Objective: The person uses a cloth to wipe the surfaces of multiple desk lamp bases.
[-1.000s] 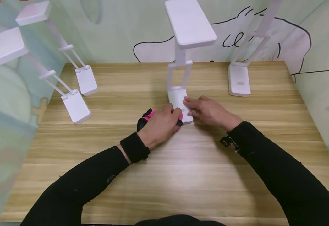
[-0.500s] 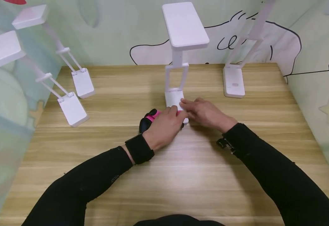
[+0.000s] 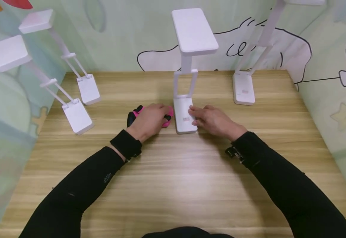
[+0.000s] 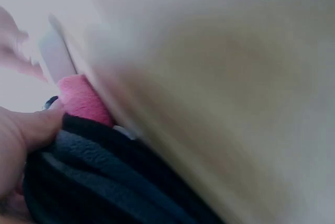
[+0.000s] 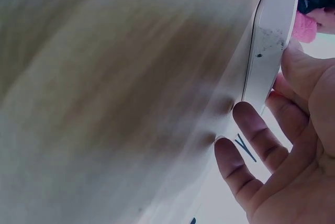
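A white desk lamp stands upright at the middle of the wooden table, with its base [image 3: 184,115] between the two hands. My left hand [image 3: 149,120] grips a bunched pink-and-black fuzzy cloth [image 3: 168,120], just left of the base and apart from it. The left wrist view shows the cloth's pink part [image 4: 84,100] and its dark striped part under the thumb. My right hand [image 3: 215,120] touches the right edge of the base with thumb and fingertips. In the right wrist view its other fingers [image 5: 251,124] are loosely bent, with tips at the tabletop; dark specks mark the base's side.
Two more white lamps, one in front [image 3: 77,115] and one behind [image 3: 88,89], stand at the table's left. Another lamp [image 3: 244,87] is at the back right. Patterned walls [image 3: 116,39] close off the back and sides of the table [image 3: 173,185].
My left hand first moved right with the cloth over the front of the lamp base, then pulled back left off it. The right hand stays at the base's right edge.
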`<state>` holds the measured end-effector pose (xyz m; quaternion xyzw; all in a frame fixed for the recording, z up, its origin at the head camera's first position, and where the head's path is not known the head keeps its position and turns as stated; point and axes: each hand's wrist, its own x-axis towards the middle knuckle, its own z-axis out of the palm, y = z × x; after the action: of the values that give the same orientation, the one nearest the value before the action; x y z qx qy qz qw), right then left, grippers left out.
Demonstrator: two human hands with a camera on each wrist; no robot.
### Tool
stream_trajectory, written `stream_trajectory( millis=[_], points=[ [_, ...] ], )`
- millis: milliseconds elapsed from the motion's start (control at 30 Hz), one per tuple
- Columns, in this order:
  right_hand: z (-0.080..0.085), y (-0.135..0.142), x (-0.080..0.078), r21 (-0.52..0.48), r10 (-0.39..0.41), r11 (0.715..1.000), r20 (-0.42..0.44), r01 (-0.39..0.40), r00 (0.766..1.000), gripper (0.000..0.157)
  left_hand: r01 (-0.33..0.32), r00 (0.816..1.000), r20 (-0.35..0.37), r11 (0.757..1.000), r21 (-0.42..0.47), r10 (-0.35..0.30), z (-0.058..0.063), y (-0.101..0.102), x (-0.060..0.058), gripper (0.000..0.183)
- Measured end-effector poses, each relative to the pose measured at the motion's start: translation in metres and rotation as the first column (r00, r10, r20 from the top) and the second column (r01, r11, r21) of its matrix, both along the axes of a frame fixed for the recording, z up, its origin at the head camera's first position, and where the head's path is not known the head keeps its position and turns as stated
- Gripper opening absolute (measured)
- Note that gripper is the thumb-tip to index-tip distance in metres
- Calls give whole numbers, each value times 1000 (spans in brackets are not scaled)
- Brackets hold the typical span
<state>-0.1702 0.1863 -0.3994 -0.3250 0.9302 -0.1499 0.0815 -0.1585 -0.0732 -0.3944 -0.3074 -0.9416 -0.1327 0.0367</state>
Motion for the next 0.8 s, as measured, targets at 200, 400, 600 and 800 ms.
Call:
stream_trajectory(
  millis=[200, 400, 600, 800],
  points=[
    [-1, -5, 6, 13, -39, 999, -3, 39, 999, 52, -127, 990, 68, 992, 5, 126, 4, -13, 5, 38],
    [1, -18, 26, 40, -31, 998, -167, 38, 986, 50, -186, 972, 128, 979, -88, 196, 13, -22, 27, 65],
    [0, -31, 50, 70, 54, 997, -331, -33, 942, 50, -181, 958, 201, 975, -131, 205, 19, -24, 42, 57],
    [-3, -31, 54, 173, 92, 985, -358, -31, 929, 46, -191, 960, 182, 974, -122, 211, 15, -20, 45, 50]
  ],
)
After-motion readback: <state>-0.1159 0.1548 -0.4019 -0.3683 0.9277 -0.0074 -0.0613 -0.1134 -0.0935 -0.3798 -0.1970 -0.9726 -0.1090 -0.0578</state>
